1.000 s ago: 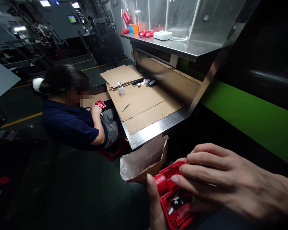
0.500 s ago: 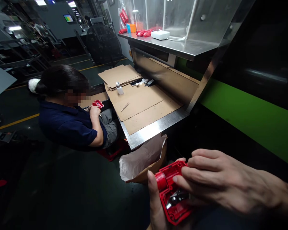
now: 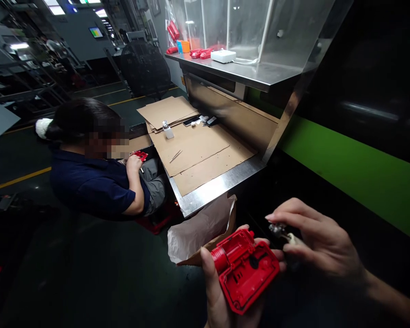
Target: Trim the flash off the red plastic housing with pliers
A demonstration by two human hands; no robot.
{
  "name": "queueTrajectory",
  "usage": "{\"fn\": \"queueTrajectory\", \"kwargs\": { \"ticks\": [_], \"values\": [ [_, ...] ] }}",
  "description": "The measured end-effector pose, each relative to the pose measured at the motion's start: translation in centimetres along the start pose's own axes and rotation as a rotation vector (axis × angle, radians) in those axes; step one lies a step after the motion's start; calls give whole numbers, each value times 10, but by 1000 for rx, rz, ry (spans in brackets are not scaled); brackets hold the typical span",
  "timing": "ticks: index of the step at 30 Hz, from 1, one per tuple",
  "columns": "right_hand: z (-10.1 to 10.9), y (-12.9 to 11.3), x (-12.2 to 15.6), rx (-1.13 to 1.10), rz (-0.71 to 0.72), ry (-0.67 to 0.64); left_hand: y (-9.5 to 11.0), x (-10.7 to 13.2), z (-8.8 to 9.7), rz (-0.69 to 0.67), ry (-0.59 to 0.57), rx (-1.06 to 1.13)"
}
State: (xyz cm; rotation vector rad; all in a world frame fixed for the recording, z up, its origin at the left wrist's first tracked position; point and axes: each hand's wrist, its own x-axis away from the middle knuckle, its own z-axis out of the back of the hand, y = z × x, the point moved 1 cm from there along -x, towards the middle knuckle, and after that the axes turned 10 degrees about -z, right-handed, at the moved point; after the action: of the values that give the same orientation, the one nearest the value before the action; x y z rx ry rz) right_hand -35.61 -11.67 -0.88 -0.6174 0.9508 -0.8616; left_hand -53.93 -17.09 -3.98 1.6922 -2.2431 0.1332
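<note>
Low on the right, my left hand (image 3: 216, 291) grips a red plastic housing (image 3: 248, 269) from below, thumb on its left side and fingertips along the far edges. The housing's hollow inside faces up, with a black seal line around its rim and a ribbed round neck at the left. Just right of it, my right hand (image 3: 323, 241) pinches a small shiny metal part (image 3: 278, 229) between thumb and fingers. A pale piece sticks out by the thumb; its exact kind is unclear. The metal part is apart from the housing.
A paper bag with white lining (image 3: 191, 237) stands below the metal-edged table (image 3: 222, 184). Cardboard, tweezers (image 3: 176, 156) and a small bottle (image 3: 168, 130) lie there. Beside it sits a co-worker (image 3: 95, 168) holding a red part. Red pieces (image 3: 201, 53) rest on the metal shelf (image 3: 259, 73).
My right hand has drawn away from the housing to the right, with the small metal part now in its fingers. The housing's inside is uncovered; the dark shiny piece there is gone.
</note>
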Motion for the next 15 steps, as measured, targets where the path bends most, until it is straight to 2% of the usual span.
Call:
{"fn": "queueTrajectory", "kwargs": {
  "ticks": [2, 4, 8, 11, 13, 15],
  "values": [
    [9, 7, 8, -1, -88, 76, 2, -1, 1, 20, -27, -7],
    [14, 26, 16, -66, -181, 110, 3, -3, 2, 51, -44, -2],
    [8, 96, 32, -274, -452, 176, 0, -8, 5, 30, -97, -16],
    [-7, 143, 58, -147, -620, 204, 0, -17, 10, -1, -99, -75],
    [-17, 157, 87, -51, -680, 206, 5, -27, 18, -57, -137, -199],
    [-22, 159, 119, 35, -746, 226, 17, -41, 29, -155, -214, -422]
  ]
}}
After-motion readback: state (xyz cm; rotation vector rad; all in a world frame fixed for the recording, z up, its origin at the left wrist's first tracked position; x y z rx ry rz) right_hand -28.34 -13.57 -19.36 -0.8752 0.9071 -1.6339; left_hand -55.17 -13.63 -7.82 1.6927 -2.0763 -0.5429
